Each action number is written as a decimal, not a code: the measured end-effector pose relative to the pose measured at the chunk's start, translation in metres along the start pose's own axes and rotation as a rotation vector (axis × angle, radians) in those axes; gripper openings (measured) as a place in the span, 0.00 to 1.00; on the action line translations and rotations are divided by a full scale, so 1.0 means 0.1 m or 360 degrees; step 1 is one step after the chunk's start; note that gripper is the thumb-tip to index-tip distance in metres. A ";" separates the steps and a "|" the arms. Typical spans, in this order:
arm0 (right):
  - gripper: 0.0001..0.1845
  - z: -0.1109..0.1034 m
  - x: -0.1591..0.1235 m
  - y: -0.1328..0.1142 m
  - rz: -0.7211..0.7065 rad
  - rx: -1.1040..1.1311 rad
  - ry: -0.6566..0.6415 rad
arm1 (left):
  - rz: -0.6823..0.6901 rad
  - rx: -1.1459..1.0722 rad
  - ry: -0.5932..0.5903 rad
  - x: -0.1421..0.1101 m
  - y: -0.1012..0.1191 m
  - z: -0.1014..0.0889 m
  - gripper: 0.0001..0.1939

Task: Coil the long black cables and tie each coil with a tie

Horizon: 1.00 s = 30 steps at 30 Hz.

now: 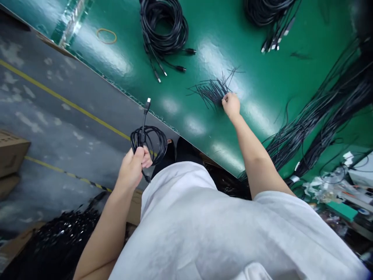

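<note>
My left hand (pixel 134 165) is closed around a coiled black cable (pixel 157 136), held off the table's edge above the floor. One end of that cable, with a silver plug (pixel 148 102), sticks up above the coil. On the green table, my right hand (pixel 232 104) has its fingers pinched at the right end of a bunch of thin black ties (pixel 211 91). The ties fan out to the left of it, several crossing each other. How many are between the fingertips is hidden.
A large bundle of coiled cables (pixel 164 29) and another bundle (pixel 269 13) lie farther back on the green table (pixel 186 124). Long loose black cables (pixel 317 120) spread along the right. A rubber band (pixel 106 35) lies at upper left. Cardboard boxes (pixel 11 151) stand on the floor.
</note>
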State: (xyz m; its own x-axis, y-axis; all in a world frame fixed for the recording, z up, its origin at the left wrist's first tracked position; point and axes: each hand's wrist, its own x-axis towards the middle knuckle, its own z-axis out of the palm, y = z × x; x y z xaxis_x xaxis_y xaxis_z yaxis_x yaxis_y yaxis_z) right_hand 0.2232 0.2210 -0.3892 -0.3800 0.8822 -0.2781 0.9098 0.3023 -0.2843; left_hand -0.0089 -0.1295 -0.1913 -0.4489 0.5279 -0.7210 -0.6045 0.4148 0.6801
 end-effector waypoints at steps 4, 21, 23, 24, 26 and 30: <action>0.06 -0.05 -0.08 0.02 0.0007 -0.0076 -0.0087 | -0.0001 0.0047 -0.0021 0.06 -0.06 0.07 0.17; 0.18 -0.55 -2.03 -1.14 -0.0127 0.1656 -0.1293 | 0.0238 0.0488 -0.0602 0.00 -0.04 0.48 0.24; 0.18 -0.47 -2.15 -1.47 -0.0052 0.1979 -0.1337 | 0.0216 0.0616 -0.0762 -0.06 -0.05 0.51 0.28; 0.17 -0.45 -2.16 -1.60 -0.0024 0.2122 -0.1319 | 0.0187 0.0630 -0.0849 -0.08 -0.06 0.51 0.29; 0.17 -0.47 -2.11 -1.74 0.0013 0.2327 -0.1319 | 0.0109 0.0516 -0.0996 -0.12 -0.08 0.51 0.28; 0.19 -0.59 -2.07 -1.77 0.0074 0.2471 -0.1367 | 0.0055 0.0206 -0.1030 -0.16 -0.13 0.47 0.23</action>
State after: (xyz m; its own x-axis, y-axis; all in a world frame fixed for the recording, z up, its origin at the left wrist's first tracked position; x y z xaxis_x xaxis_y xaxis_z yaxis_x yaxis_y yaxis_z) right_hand 0.1502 0.0062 -0.2275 -0.7960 0.3060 -0.5223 0.1348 -0.7516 -0.6457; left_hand 0.0373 -0.1088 -0.1827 0.0439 0.8645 -0.5007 -0.4950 0.4541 0.7408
